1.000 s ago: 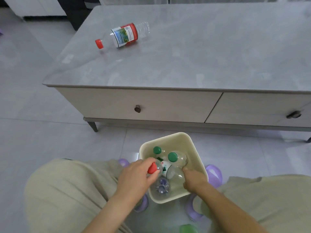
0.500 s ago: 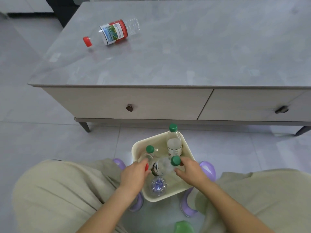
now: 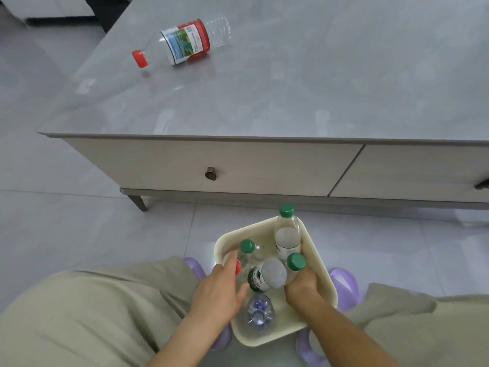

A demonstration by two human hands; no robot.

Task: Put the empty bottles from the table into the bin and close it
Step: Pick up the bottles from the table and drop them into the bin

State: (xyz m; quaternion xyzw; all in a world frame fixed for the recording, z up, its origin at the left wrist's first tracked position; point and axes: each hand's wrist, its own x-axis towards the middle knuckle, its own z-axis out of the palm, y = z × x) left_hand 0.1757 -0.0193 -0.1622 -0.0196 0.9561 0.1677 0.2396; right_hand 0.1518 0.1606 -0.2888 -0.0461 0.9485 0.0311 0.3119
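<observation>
From the head view, a cream bin (image 3: 321, 263) stands on the floor at the lower centre of the frame, between the person's knees, its square rim open with no lid on it. The bin is crowded: a green-capped bottle (image 3: 288, 234) stands upright against the far right corner, its cap rising above the rim; a second green cap (image 3: 247, 246) shows near the left wall; a clear bottle base (image 3: 259, 311) shows low near the near edge. The left hand (image 3: 219, 290) reaches over the left rim with fingers loosely spread, its grip wide and closed on nothing, beside a red cap (image 3: 238, 267). The right hand (image 3: 301, 287) has its grip closed around the neck of a tilted bottle (image 3: 267, 274) with a green cap, held just inside the right rim. On the worktop (image 3: 317, 88), in the upper left of the frame, a red-capped bottle (image 3: 190, 41) lies on its side, near the left edge and well apart from the bin. The rest of the grey surface is open. Purple slippers (image 3: 344, 284) flank the bin, just beside its walls.
</observation>
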